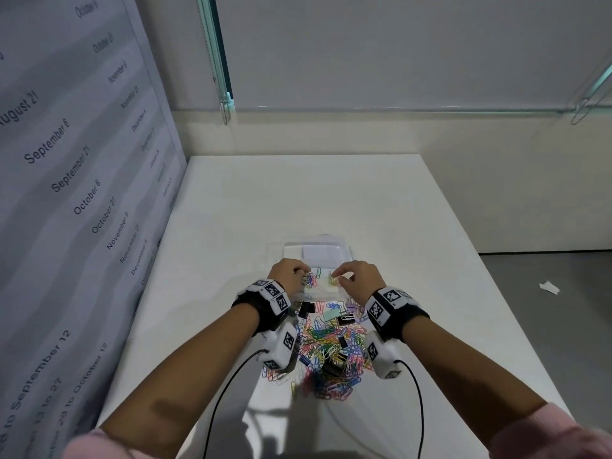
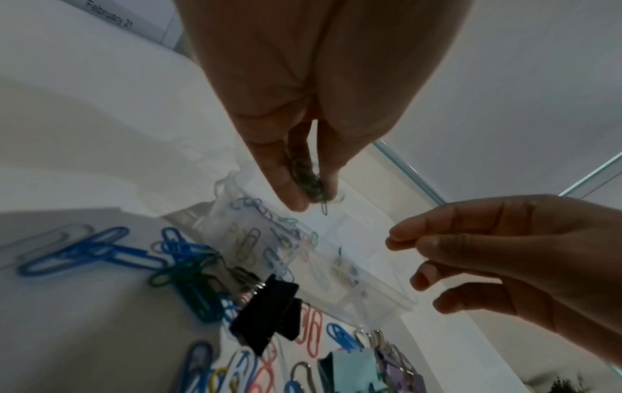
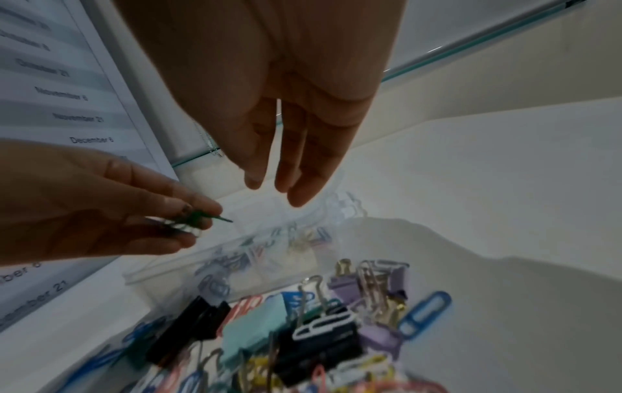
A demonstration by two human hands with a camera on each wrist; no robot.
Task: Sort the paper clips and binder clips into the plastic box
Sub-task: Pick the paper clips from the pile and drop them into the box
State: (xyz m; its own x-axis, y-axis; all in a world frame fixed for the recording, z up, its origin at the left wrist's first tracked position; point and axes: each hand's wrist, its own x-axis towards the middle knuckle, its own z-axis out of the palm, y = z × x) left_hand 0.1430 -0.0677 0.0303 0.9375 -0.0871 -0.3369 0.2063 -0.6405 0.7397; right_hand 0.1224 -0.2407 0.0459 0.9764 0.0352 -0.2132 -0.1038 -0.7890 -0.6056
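A clear plastic box (image 1: 341,251) lies open on the white table, with a few paper clips (image 1: 313,279) in its near compartments. My left hand (image 1: 303,271) hovers over the box's left side and pinches a small bunch of green paper clips (image 2: 311,186) between thumb and fingers; the same bunch (image 3: 191,220) shows in the right wrist view. My right hand (image 1: 337,276) hangs over the box's right side, fingers (image 3: 296,180) relaxed and holding nothing. A pile of coloured paper clips (image 1: 331,349) mixed with binder clips lies just in front of the box.
A black binder clip (image 2: 266,305) and a mint one (image 3: 249,327) sit at the pile's far edge against the box wall (image 3: 175,268). A dated poster (image 1: 66,193) forms the left wall. Wrist cables (image 1: 225,392) trail over the table. A paper scrap (image 1: 548,287) lies on the floor.
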